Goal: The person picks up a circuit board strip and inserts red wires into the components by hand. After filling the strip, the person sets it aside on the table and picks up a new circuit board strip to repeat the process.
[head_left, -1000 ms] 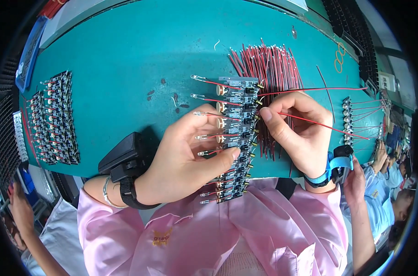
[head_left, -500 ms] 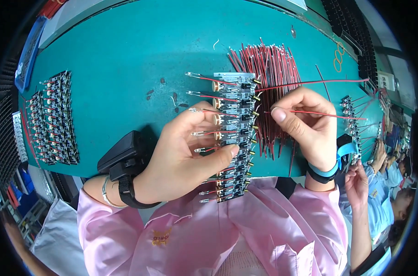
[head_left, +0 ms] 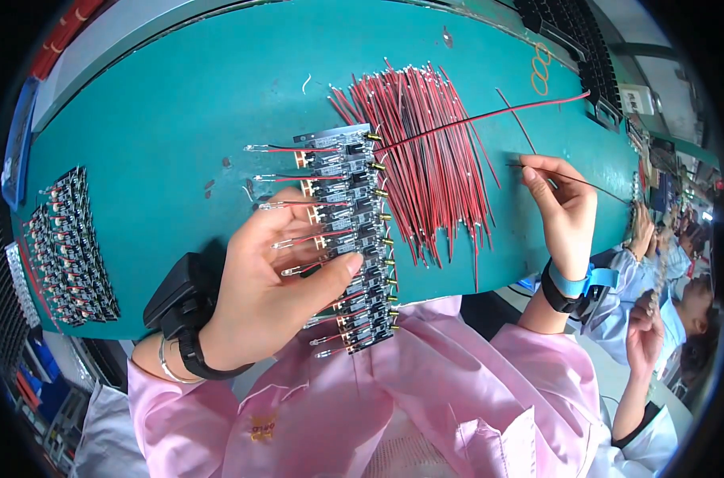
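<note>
One long narrow panel of small black-and-silver circuit boards [head_left: 352, 239] is held upright-tilted over the near table edge, its lower end above the pink smock [head_left: 425, 398]. The left hand [head_left: 274, 295] grips it from the left, thumb pressed on the face and fingers curled behind; a black wrist device and a thin metal bangle sit at that wrist. About nine short red-and-black wire leads with bare tips project left from the panel; the exact count near the hand is hidden.

The right hand [head_left: 565, 211], wearing a blue wrist strap, pinches one thin red-and-black wire [head_left: 585, 182] between thumb and forefinger, well apart from the panel, close to the table's right edge.

One loose bundle of red-and-black wires [head_left: 433, 151], too many to count, lies on the teal table mat [head_left: 162, 119] just beyond and right of the panel. One longer wire [head_left: 489, 118] runs from the panel's top toward the far right. Open mat remains left and beyond the panel. One batch of small black parts [head_left: 71, 247] lies at the left edge. Two yellow rubber bands [head_left: 541, 68] lie at the far right.

Compared with half a second ago, the right hand has moved from beside the panel out to the right, and the panel's top has swung leftward.
</note>
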A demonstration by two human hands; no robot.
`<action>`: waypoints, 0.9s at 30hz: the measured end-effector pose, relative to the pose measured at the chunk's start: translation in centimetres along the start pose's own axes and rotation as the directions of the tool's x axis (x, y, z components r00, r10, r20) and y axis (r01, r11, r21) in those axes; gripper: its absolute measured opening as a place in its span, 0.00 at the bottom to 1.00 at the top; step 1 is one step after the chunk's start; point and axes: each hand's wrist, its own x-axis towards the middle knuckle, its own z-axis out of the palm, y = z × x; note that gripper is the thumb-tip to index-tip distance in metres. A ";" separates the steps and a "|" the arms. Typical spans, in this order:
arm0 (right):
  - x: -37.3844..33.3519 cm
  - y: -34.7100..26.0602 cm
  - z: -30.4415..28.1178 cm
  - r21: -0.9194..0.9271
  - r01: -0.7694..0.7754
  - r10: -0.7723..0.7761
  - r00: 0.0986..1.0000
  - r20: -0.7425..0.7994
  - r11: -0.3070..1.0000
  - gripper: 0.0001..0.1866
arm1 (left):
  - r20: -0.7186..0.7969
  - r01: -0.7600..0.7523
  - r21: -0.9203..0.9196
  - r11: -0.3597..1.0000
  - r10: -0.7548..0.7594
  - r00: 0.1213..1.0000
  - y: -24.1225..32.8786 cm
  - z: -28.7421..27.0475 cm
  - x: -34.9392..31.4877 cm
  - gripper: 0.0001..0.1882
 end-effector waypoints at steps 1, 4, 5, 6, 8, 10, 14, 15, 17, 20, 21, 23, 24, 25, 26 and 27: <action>0.0 0.3 -0.1 0.001 -0.001 0.001 1.000 -0.003 1.000 0.08 | -0.013 -0.007 0.014 1.000 0.007 1.000 -0.1 0.0 0.0 0.17; 0.0 1.1 -0.2 -0.002 -0.009 0.009 1.000 -0.015 1.000 0.07 | -0.019 0.037 0.020 0.999 -0.037 0.999 0.2 0.2 -0.2 0.17; 0.0 1.1 -0.2 -0.002 -0.010 0.010 1.000 -0.015 1.000 0.07 | -0.023 0.059 0.021 0.998 -0.059 0.998 0.2 0.2 -0.2 0.18; 0.0 1.1 -0.2 -0.002 -0.014 0.014 1.000 -0.011 1.000 0.07 | -0.025 0.060 0.021 0.998 -0.059 0.998 0.2 0.2 -0.2 0.18; 0.1 0.9 -0.1 -0.004 -0.022 0.022 1.000 -0.003 1.000 0.08 | -0.010 0.033 -0.010 0.999 -0.033 0.999 0.1 0.2 -0.1 0.18; 0.0 0.6 -0.2 0.038 -0.039 0.038 0.999 0.023 0.999 0.08 | -0.003 0.021 -0.026 0.999 -0.021 1.000 0.0 0.2 -0.1 0.18; -1.0 -0.9 0.7 0.207 -0.042 0.024 0.996 0.089 0.977 0.08 | -0.010 0.012 -0.035 0.999 -0.012 1.000 -0.3 -0.1 -0.3 0.18; -1.6 -1.6 1.7 0.286 -0.011 -0.015 0.996 0.087 0.958 0.08 | -0.007 0.018 -0.046 0.999 -0.018 1.000 -0.2 -0.1 -0.3 0.17; -2.9 -2.8 3.4 0.366 0.008 -0.040 0.996 0.081 0.931 0.08 | 0.013 0.043 -0.064 0.997 -0.042 0.999 -0.1 0.0 0.0 0.17; -4.2 -4.3 6.5 0.565 0.067 -0.247 0.936 0.250 0.823 0.08 | 0.010 0.065 -0.057 0.996 -0.064 0.998 0.0 -0.2 0.0 0.16; -4.6 -4.6 7.2 0.578 0.071 -0.267 0.928 0.261 0.813 0.09 | 0.025 0.075 -0.055 0.996 -0.074 0.997 -0.1 -0.2 0.1 0.16; -5.0 -4.9 8.2 0.603 0.079 -0.304 0.911 0.279 0.793 0.10 | 0.041 0.022 -0.015 1.000 -0.022 0.999 -0.4 -0.4 0.1 0.18; -5.1 -4.9 8.4 0.606 0.077 -0.306 0.909 0.284 0.791 0.10 | 0.072 -0.030 0.023 0.999 0.029 0.997 -0.6 -0.5 0.0 0.19; -5.1 -4.9 8.4 0.614 0.081 -0.319 0.903 0.289 0.785 0.10 | 0.105 -0.084 0.059 0.995 0.077 0.991 -0.6 -0.6 0.0 0.21; -5.0 -4.8 8.3 0.619 0.085 -0.331 0.896 0.295 0.781 0.11 | 0.101 -0.084 0.057 0.995 0.078 0.992 -0.6 -0.5 0.0 0.21; -5.0 -4.7 8.2 0.623 0.089 -0.342 0.891 0.300 0.777 0.12 | 0.084 -0.066 0.019 0.998 0.064 0.994 -0.5 -0.3 0.0 0.19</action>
